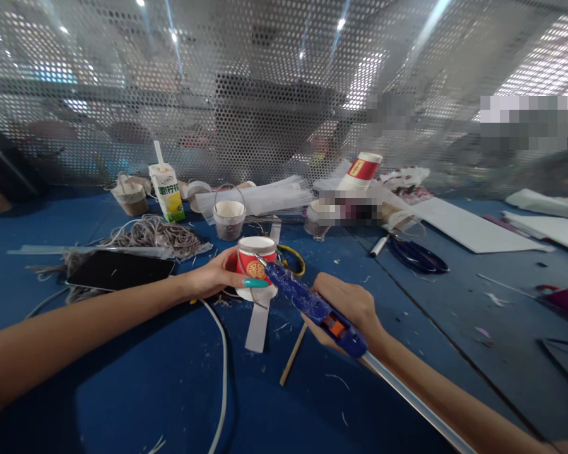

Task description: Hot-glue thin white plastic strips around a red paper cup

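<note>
My left hand (220, 274) is closed around a red and white paper cup (258, 293) that bears a gold emblem. Grey cord circles the cup just below its rim. In my right hand (353, 302) is a blue hot glue gun (298, 290), its metal nozzle touching or very near the cup's upper side. A clear glue stick (407, 394) runs out of the gun's back end. Beneath the cup lies a white paper strip (258, 328), and a thin wooden stick (292, 356) rests below my right hand.
Behind stand a cord-wrapped cup with a handle (230, 221), a drink carton (167, 192) and stacked paper cups (363, 170). Tangled grey cord (156, 236) and a black phone (120, 270) lie left. Scissors (416, 254) and white boards (473, 227) are right. A white cable (224, 372) crosses the front.
</note>
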A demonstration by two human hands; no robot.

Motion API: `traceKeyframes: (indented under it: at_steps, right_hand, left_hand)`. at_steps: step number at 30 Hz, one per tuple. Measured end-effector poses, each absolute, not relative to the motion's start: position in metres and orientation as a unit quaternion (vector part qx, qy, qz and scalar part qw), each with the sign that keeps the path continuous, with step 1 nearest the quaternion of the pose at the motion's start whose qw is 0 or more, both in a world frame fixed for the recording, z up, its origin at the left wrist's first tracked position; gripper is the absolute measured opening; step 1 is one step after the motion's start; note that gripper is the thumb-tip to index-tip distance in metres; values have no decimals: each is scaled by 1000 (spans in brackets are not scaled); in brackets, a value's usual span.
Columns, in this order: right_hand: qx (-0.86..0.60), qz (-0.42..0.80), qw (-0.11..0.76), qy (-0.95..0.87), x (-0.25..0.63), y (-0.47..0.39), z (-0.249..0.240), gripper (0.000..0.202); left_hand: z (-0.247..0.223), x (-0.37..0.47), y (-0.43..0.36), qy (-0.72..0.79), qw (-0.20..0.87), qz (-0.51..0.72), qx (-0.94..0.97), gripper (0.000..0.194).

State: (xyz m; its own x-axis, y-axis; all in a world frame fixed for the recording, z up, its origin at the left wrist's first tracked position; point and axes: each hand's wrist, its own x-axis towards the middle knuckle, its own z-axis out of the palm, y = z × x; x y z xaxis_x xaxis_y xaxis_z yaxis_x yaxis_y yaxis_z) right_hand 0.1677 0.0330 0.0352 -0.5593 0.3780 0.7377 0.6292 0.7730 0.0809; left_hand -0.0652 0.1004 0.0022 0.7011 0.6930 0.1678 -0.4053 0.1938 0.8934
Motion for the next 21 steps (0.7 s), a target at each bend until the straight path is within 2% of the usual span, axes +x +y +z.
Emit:
traceKeyframes:
  at_steps: [21]
  right_hand:
    - [-288,-189,375,-860,168,35,34,21]
  left_hand:
    - [-1,-67,102,170,751,349,534,55]
